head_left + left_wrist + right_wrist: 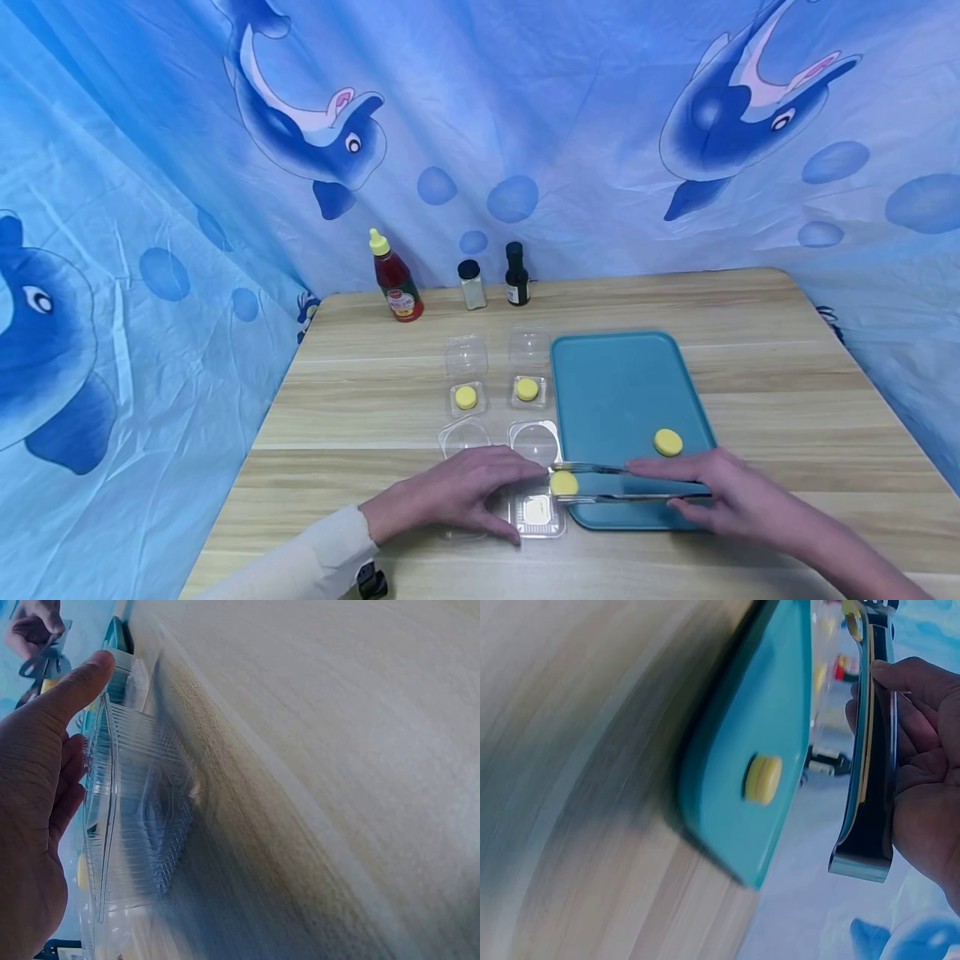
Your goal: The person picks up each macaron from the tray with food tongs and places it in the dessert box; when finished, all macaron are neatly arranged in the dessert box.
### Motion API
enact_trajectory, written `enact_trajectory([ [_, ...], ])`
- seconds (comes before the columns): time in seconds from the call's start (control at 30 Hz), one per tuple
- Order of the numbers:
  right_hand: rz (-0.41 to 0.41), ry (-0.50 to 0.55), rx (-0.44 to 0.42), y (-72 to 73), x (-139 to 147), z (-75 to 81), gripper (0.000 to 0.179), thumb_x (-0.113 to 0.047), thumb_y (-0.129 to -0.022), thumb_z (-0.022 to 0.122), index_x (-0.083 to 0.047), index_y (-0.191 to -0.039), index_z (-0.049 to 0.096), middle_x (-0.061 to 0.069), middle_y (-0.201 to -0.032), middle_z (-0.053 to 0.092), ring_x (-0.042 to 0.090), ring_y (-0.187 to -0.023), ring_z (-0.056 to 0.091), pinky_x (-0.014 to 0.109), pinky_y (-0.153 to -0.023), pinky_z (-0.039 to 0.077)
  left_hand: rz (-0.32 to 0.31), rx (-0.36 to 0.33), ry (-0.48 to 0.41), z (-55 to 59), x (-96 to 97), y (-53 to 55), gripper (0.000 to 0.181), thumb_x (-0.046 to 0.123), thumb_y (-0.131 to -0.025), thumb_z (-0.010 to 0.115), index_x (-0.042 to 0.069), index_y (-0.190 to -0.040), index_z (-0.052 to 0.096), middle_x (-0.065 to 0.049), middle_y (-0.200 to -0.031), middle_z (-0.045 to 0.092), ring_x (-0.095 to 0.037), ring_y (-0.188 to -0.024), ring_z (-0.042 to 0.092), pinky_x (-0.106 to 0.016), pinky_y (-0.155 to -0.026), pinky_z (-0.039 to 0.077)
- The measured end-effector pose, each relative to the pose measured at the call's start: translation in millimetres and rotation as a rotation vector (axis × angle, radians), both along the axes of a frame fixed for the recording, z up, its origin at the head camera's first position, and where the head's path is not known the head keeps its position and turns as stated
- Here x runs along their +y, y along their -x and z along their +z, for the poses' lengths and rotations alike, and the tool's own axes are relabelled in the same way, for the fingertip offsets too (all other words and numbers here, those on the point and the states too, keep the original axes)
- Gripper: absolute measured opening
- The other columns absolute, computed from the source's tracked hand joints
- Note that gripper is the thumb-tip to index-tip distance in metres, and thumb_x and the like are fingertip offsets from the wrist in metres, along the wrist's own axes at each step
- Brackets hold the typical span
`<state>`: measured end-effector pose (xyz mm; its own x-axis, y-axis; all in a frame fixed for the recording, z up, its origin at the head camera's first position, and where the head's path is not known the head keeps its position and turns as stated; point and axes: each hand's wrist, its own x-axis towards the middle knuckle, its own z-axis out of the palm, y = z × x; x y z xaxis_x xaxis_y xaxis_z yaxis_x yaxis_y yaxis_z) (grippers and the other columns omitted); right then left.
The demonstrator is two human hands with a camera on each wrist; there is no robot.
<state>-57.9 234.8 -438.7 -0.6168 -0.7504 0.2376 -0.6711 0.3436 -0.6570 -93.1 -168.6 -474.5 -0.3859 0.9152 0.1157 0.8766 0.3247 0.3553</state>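
Note:
My right hand grips a pair of metal tongs, thumb on one arm and fingers on the other. Between the tong tips is a yellow macaron, above the boundary of the blue-green tray and the front right clear plastic box. My left hand is over the front left box, which it mostly hides; its thumb and index finger reach spread toward the front right box. In the left wrist view, a clear box stands close beside the fingers. Another yellow macaron lies on the tray.
Two more open boxes behind each hold a macaron, lids folded back. Along the table's rear edge stand a red sauce bottle, a small shaker jar and a dark bottle. A blue dolphin-print curtain surrounds the table.

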Motion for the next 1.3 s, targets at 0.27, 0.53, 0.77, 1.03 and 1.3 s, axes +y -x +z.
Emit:
enact_trajectory([
  [0.27,0.04,0.009,-0.014,-7.4,-23.2,-2.0,0.063,0.009,-0.087,0.08,-0.012,-0.145,0.067,0.008,-0.138,0.071,0.02,-0.124,0.068,0.023,-0.069,0.057,-0.001,0.01,-0.01,-0.4,0.0,-0.3,0.094,0.057,-0.083,0.087,0.014,-0.157,0.049,0.003,-0.151,0.061,-0.011,-0.138,0.055,-0.029,-0.119,0.041],
  [0.53,0.015,-0.05,-0.028,-9.0,-34.9,-6.7,0.057,0.002,-0.089,0.081,-0.012,-0.142,0.069,0.008,-0.138,0.071,0.016,-0.123,0.068,0.024,-0.07,0.057,-0.012,0.025,-0.024,-1.1,0.2,-0.4,0.093,0.056,-0.082,0.088,0.012,-0.156,0.051,0.002,-0.149,0.061,-0.011,-0.137,0.056,-0.027,-0.118,0.041],
  [0.77,-0.007,-0.083,-0.038,-8.7,-41.9,-8.3,0.056,0.004,-0.088,0.081,-0.011,-0.141,0.07,0.007,-0.138,0.071,0.018,-0.122,0.068,0.027,-0.071,0.059,-0.002,0.014,-0.016,-0.7,0.3,-1.0,0.093,0.056,-0.083,0.088,0.014,-0.156,0.05,0.003,-0.149,0.061,-0.01,-0.137,0.056,-0.027,-0.119,0.041],
  [1.03,-0.021,-0.126,-0.053,-7.8,-44.8,-4.3,0.055,0.001,-0.089,0.082,-0.012,-0.142,0.069,0.005,-0.139,0.07,0.02,-0.123,0.068,0.032,-0.084,0.064,-0.001,0.004,-0.015,-0.6,0.3,-1.1,0.092,0.055,-0.083,0.088,0.014,-0.156,0.05,0.003,-0.149,0.061,-0.01,-0.137,0.055,-0.028,-0.119,0.041],
  [1.3,-0.042,-0.171,-0.104,-7.2,-46.0,-0.9,0.055,-0.004,-0.091,0.082,-0.014,-0.143,0.069,0.003,-0.141,0.069,0.021,-0.126,0.066,0.037,-0.089,0.064,0.008,0.016,-0.006,-0.1,0.1,-1.6,0.093,0.056,-0.083,0.088,0.014,-0.157,0.05,0.002,-0.15,0.061,-0.011,-0.138,0.055,-0.03,-0.119,0.042],
])
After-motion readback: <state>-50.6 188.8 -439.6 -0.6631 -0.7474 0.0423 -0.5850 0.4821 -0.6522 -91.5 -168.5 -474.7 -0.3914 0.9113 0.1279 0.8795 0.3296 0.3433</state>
